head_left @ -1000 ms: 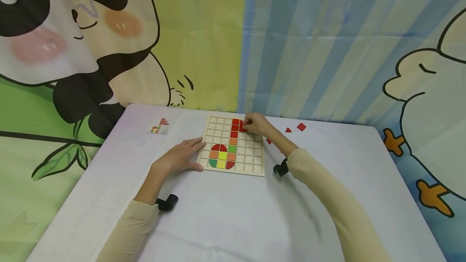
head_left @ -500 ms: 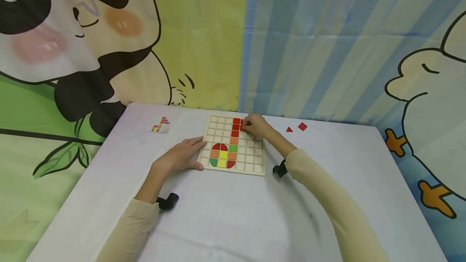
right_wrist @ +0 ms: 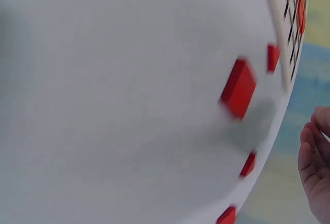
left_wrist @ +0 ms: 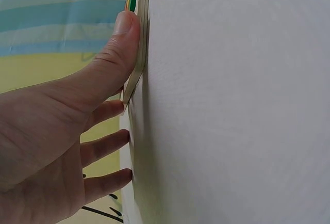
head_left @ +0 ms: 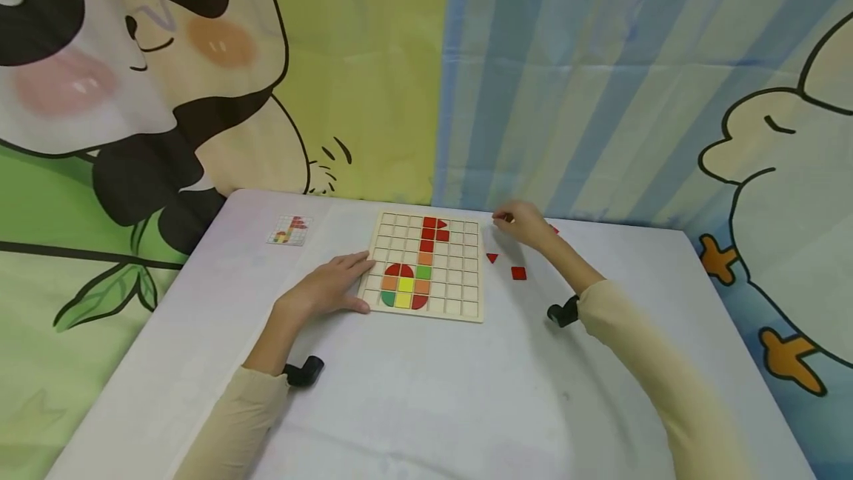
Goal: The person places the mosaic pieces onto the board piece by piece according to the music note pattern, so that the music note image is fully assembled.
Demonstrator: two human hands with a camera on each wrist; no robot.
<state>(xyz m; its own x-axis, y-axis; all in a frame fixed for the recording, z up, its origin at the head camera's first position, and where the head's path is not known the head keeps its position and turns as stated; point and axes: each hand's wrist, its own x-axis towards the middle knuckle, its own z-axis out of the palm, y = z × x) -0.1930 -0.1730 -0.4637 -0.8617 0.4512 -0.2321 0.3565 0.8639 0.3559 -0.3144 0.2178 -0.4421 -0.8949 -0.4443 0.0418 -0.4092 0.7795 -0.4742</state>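
Observation:
My left hand [head_left: 329, 286] rests at the left edge of a wooden grid board [head_left: 460, 280], fingers straight along it. In the left wrist view its thumb [left_wrist: 116, 53] touches the board's side. Coloured tiles lie on the board: a column with red tiles [head_left: 427, 246] at the top, and red, orange, yellow and green tiles [head_left: 406, 284] below. Beside the column sit a red triangle [head_left: 442, 224] and a red square [head_left: 442, 236]. My right hand [head_left: 526, 224] is raised off the board's right side, fingers loosely bent, with nothing visible between them.
Right of the board lie a loose red triangle [head_left: 492, 258] and a red square [head_left: 518, 273]. Another triangular piece [right_wrist: 248, 164] and a further red piece [right_wrist: 227, 216] lie beyond. A small pattern card [head_left: 289, 230] is at the table's back left. A printed curtain [head_left: 533, 80] stands behind.
My right hand has let go of the red triangle on the board and moved right, uncovering the triangle, the red square beside it and loose pieces. My left hand has stayed put.

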